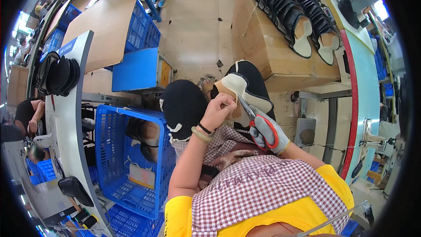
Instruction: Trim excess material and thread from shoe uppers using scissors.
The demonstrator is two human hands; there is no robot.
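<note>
On my lap lies a shoe upper [258,102], black with a cream edge and tan lining. My bare left hand [218,110] is in front of it, fingertips pinched together on what looks like a thin pale thread [237,100]. In my gloved right hand [268,132] I grip scissors [247,108] with red handles, their blades pointing up toward the left fingertips. The blade tips are close to the cream edge of the upper. A dark rounded piece [184,107] with pale ragged trim covers my left knee.
A blue crate [101,149] with several pieces inside stands at my left, beside a white bench [66,123]. Ahead on the right, a cardboard box [280,59] bears rows of black shoe uppers [280,15]. A red-edged table [351,101] runs along the right. Another person [33,118] sits far left.
</note>
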